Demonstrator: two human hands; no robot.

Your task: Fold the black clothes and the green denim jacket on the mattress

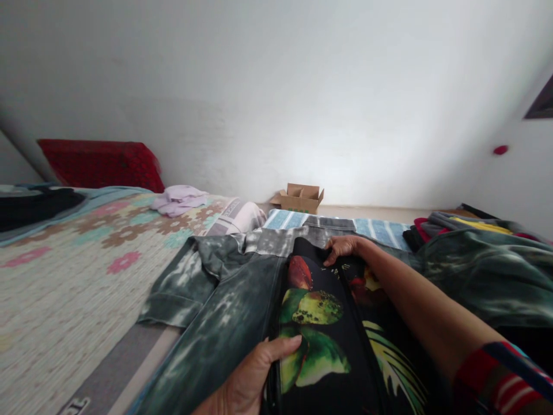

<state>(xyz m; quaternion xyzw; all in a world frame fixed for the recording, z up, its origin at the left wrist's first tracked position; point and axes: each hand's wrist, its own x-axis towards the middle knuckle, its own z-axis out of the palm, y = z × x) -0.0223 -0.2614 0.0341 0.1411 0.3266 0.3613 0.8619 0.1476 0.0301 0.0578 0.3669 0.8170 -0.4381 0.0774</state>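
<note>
In the head view, a black printed garment (313, 311) with fruit and leaf motifs lies in front of the person, over a grey-green tie-dyed garment (233, 294) spread out beneath it; the left hand (248, 374) is at its near left edge, thumb laid over the print and fingers out of sight below, so its grip looks closed on that edge; the right hand (343, 248) reaches to the far end, its grip pinching the cloth near the upper edge; beyond the hands are a blue striped cloth (384, 229) and a cardboard box (302, 202) by the wall, with folded clothes (475, 225) to the right and a lilac cloth (179, 200) on the flowered bedspread (78, 276) to the left; the black garment looks light, soft and limp, perhaps a little slippery, hardly fragile, and likely to sag or crease between the holds; it would best be taken by its edges or corners, all layers pinched together between thumb and fingers, with the two holds well apart to hold the length flat
</note>
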